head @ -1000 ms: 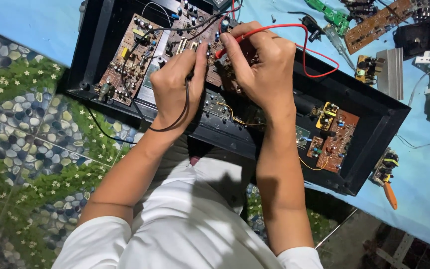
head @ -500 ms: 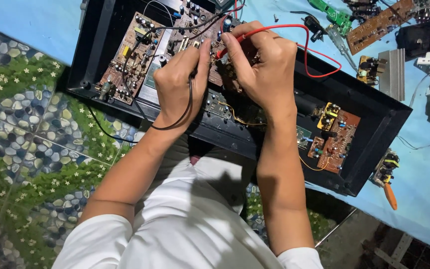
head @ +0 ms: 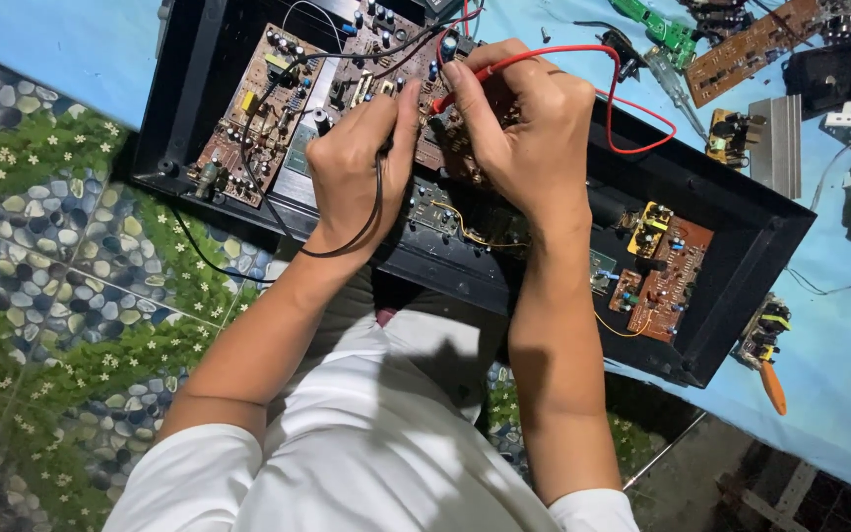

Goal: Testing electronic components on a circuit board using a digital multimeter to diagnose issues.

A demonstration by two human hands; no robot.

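We see the left hand (head: 352,163) closed around a black probe lead (head: 378,202), whose cable loops down past the wrist. The right hand (head: 524,128) pinches a red probe (head: 465,84) between thumb and fingers; its red cable (head: 632,118) curves away toward the far edge of the surface. Both probe tips meet on the middle circuit board (head: 445,148), which sits inside an open black chassis (head: 741,256) lying across the near edge of the blue surface (head: 839,374). A brown board (head: 258,108) is in the left part of the chassis, and a smaller brown board (head: 667,276) in its right part. Near the far right corner of the surface lie a green screwdriver (head: 657,30) and a loose board (head: 755,44). An orange-handled tool (head: 770,379) lies by the right end of the chassis.
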